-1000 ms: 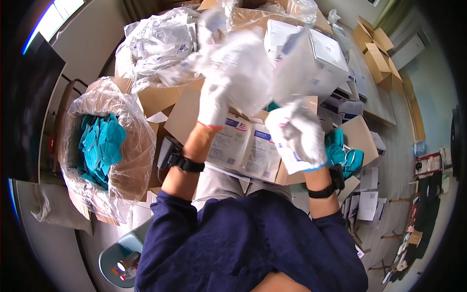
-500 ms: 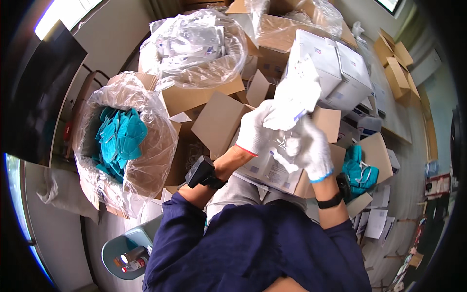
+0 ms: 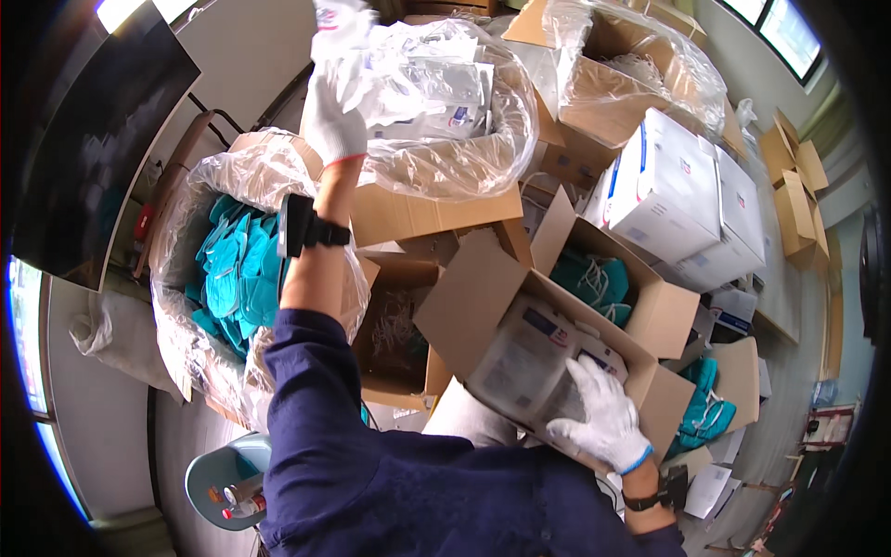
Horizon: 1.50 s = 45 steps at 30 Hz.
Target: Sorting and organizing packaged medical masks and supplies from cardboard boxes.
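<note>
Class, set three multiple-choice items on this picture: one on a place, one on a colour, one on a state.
1. Where is the left hand?
A. raised at the plastic-lined box
B. on the floor
C. in a pocket

2. What colour are the gloves?
A. black
B. white
C. red

3. How do the flaps of the box under the right hand stand?
A. taped shut
B. folded flat
C. open

Answers: 1 A, the arm reaches up to the liner; 2 B, both hands show white; 3 C, flaps stand up, packets visible.

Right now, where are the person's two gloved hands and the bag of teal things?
left hand (image 3: 334,116), head view, back of the white glove.
right hand (image 3: 601,418), head view, back of the glove.
bag of teal items (image 3: 237,269), head view, on the teal pile inside.
</note>
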Tool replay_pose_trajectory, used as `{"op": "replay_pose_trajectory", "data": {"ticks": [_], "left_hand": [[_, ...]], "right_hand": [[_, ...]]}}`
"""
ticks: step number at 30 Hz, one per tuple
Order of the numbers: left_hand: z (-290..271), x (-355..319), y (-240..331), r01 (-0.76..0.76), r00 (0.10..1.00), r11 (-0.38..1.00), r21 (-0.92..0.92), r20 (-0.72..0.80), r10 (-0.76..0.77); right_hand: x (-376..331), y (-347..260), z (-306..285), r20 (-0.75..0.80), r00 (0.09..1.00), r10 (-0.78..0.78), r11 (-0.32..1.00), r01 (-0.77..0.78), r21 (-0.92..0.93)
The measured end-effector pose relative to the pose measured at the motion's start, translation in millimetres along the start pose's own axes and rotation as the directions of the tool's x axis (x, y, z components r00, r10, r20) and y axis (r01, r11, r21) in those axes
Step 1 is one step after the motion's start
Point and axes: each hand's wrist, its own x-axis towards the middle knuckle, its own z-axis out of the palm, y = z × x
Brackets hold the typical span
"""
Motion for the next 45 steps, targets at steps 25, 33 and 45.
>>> {"op": "replay_pose_trajectory", "data": {"ticks": [25, 33, 45], "left_hand": [[112, -89, -230, -0.285, 0.329, 0.768, 0.573, 0.811, -0.484], [94, -65, -201, -0.333, 0.255, 0.825, 0.456, 0.886, -0.387], [53, -54, -144, -0.445, 0.162, 0.828, 0.341, 0.940, -0.300]], "right_hand": [[55, 16, 24, -0.040, 0.997, 0.058, 0.998, -0.058, 0.003], [58, -6, 4, -0.055, 0.998, 0.001, 0.997, -0.005, -0.074], [-16, -25, -7, -0.127, 0.963, -0.238, 0.971, 0.241, 0.006]]}}
